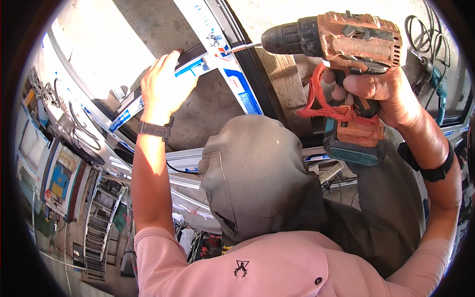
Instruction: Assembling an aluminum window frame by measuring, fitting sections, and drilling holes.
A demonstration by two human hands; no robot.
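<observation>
My right hand (388,94) is closed round the handle of a worn orange cordless drill (358,42), its index finger at the trigger. Red strips of cloth or plastic (316,96) are tied about the handle above the battery. The drill's long bit (246,47) points left, and its tip meets the joint of a metal frame (235,79) wrapped in white and blue protective film. My left hand (168,89) grips the frame's crossbar (190,67) just left of that joint, fingers over the far side. What its fingertips touch is partly hidden.
A teal corded power tool (436,86) lies at right beside a coiled black cable (430,29). Wooden boards (279,79) lie under the drill. My bent knee (257,173) rises below the frame. A ladder-like metal rack (101,218) and a blue-panelled machine (60,178) stand at left.
</observation>
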